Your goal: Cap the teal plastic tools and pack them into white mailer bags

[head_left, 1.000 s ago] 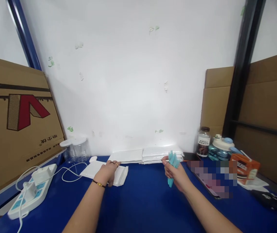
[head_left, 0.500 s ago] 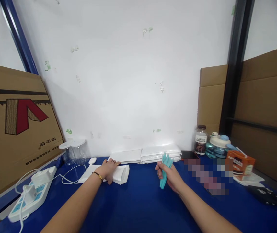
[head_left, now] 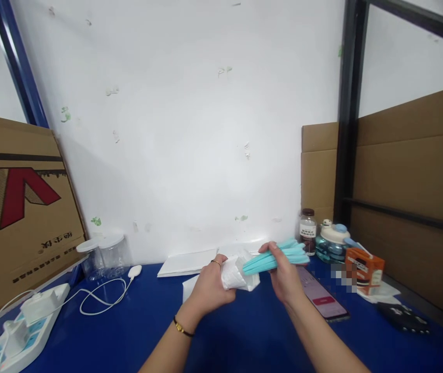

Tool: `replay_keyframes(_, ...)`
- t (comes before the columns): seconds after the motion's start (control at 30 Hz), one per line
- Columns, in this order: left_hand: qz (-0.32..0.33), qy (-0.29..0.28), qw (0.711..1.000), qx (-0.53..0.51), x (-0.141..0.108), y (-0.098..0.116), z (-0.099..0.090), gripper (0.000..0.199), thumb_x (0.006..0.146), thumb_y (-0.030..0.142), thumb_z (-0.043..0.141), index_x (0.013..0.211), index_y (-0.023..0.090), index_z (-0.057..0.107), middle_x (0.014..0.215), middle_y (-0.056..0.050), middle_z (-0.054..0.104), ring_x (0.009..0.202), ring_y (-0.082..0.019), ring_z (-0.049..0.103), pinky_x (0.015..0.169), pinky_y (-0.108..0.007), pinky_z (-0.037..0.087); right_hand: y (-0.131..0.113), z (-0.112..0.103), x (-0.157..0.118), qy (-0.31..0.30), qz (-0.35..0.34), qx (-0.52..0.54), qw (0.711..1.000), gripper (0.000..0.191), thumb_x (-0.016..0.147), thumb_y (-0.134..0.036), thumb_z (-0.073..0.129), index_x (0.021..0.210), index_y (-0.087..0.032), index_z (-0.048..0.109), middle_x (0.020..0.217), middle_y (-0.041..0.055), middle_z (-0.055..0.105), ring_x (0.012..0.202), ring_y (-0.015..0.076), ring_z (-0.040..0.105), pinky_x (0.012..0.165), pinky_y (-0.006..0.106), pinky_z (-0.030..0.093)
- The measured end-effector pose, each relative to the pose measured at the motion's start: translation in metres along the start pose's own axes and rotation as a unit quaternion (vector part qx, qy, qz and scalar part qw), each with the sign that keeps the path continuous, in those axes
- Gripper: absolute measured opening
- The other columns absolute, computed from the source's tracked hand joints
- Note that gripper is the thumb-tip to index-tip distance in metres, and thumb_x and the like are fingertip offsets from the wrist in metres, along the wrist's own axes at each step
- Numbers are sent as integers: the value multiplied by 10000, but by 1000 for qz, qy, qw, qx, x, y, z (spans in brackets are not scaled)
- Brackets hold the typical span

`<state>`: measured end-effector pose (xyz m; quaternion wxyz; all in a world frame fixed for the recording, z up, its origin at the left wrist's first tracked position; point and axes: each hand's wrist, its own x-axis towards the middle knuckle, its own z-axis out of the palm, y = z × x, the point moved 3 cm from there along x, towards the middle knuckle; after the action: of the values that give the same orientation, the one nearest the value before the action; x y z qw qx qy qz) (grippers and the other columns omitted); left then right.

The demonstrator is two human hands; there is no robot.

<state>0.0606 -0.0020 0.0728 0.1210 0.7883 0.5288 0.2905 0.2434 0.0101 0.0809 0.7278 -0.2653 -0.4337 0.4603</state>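
My left hand (head_left: 214,284) is closed around a white plastic mailer bag (head_left: 240,273), whose open mouth faces right. In my right hand (head_left: 283,272) is a bundle of long teal strips (head_left: 277,257), pinched between thumb and fingers; their exact kind I cannot make out. The narrow left ends of the strips are at the bag's mouth, and whether they are inside I cannot tell. Behind my hands, more white mailer bags (head_left: 187,262) lie in stacks against the wall, partly hidden by the bag and the strips.
On the right are a phone (head_left: 324,295), a brown-lidded bottle (head_left: 308,231), a blue water bottle (head_left: 332,243), an orange box (head_left: 364,271) and a black item (head_left: 403,317). On the left are clear jars (head_left: 111,256), a white charging cable (head_left: 104,298) and a power strip (head_left: 30,331).
My left hand has lifted the mailer bag off the table and moved right. The teal strips have tilted from upright to nearly level, beside the bag's mouth. The view has shifted.
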Motion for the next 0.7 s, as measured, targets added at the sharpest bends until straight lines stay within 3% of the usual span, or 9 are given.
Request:
replay_keyframes(0.1,9,73,991,-113,1,8,-5,468,604,189,610,1027,200,409,814,3,585,687,-158,565,599,-231,385,-16,29,2,-76,-36,-54,995,283,781,-423,566,672,-166,616,730,11,555,702,140,510,635,232,408)
replay_keyframes(0.17,20,119,976,-180,0,12,-11,481,610,170,611,1041,201,400,842,2,583,696,-148,562,604,-226,394,-21,54,2,-138,-9,-88,987,240,754,-408,606,730,-171,634,856,25,589,817,163,533,732,254,412)
replay_keyframes(0.27,22,180,952,-245,-5,14,-18,520,612,151,615,1080,203,395,914,-15,580,760,-153,567,644,-231,415,-25,87,-1,-217,57,-139,964,271,697,-393,662,869,-186,636,934,33,604,878,186,546,778,290,416)
replay_keyframes(0.33,-4,213,942,-260,-8,11,-21,486,611,159,620,1048,200,411,860,-4,581,722,-149,565,621,-230,416,-28,102,-4,-260,62,-185,946,338,668,-381,685,947,-201,622,951,32,595,865,187,548,756,298,427)
replay_keyframes(0.43,-38,243,930,-275,-13,3,-23,449,599,186,640,994,202,426,784,17,581,657,-144,558,583,-228,409,-34,112,-5,-286,37,-244,926,435,635,-389,706,1026,-227,606,1018,36,565,871,185,539,734,293,437)
replay_keyframes(0.63,-49,282,911,-295,-20,-6,-25,577,585,239,685,1088,199,405,947,-37,590,779,-176,576,690,-275,434,-41,108,-1,-276,3,-273,922,497,707,-437,635,1145,-222,544,1126,61,536,887,175,552,767,299,446)
replay_keyframes(0.7,-71,304,904,-292,-23,-8,-27,678,552,265,718,1141,198,389,1025,-63,570,858,-202,570,751,-306,433,-36,106,-2,-288,-7,-312,905,476,715,-432,625,1124,-199,556,1069,62,578,842,174,566,749,299,455)
